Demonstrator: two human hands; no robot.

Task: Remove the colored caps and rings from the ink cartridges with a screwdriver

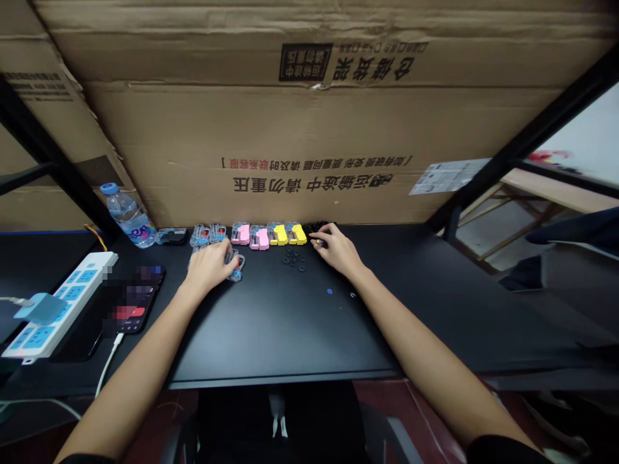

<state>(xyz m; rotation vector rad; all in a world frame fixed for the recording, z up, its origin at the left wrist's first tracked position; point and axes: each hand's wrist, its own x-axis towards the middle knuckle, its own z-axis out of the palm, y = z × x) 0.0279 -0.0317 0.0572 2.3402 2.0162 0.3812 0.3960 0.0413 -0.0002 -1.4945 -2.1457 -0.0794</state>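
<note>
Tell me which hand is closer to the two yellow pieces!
Right. The right hand is just right of the yellow pieces; the left hand is farther off, to their left.

All upside down on the carton (309, 122) beyond both hands. Top, beyond right hand (341, 251): 仓储货架, big; black box (307, 62) left of it: 运输途中 请勿重压. Small tick-box line by the big print: too small. Lower, just beyond the hands: [如有破损 变形 质量问题 请及时联系客服], last four characters red; under it, 运输途中请勿重压 in large black. Sheet (447, 176) beyond right hand, farther right: illegible. Bottle (129, 216) left of left hand (207, 267): label not readable. Phone (140, 299), same side: screen pixelated.
</note>
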